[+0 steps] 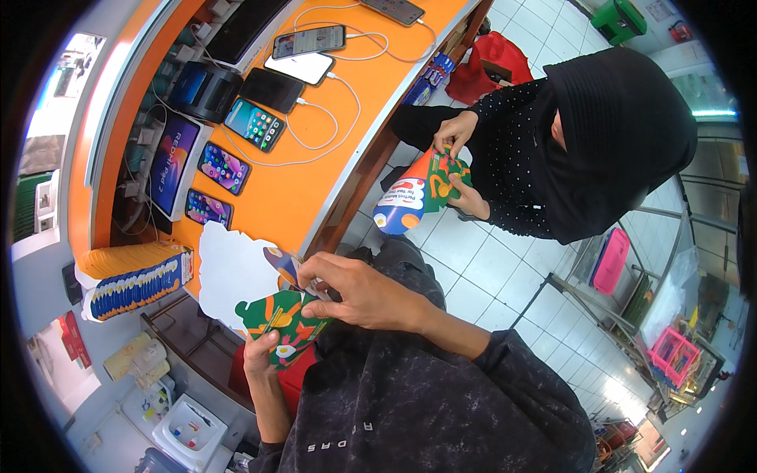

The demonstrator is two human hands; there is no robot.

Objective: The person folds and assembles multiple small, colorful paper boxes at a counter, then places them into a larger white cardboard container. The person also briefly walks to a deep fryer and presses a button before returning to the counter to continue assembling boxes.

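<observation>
I was in the middle of working on a die-cut cardboard piece [272,303], a shaped cutout with a plain white back and a printed face of green, orange and blue, and the step in hand looked to me like separating or folding its printed part away from the white part. The piece sat just off the near edge of the orange tabletop [315,169], over my lap. My left hand [260,356] was below the piece, closed on its lower green edge with the thumb on the printed side, so that hand carried its weight. My right hand [359,293] came across from the other side, fingers narrowed to a pinch on the upper edge of the green part, near where the orange and blue tab met the white backing. I judged that the next move called for a steady hold from below and a small, careful pull or crease with the pinching fingers, since thin card tears easily at such a joint. Beyond the piece, farther up the tabletop, lay a row of phones [254,124] with white cables. Off the tabletop's far edge, another person held a similar printed cutout [418,193] in both hands.
</observation>
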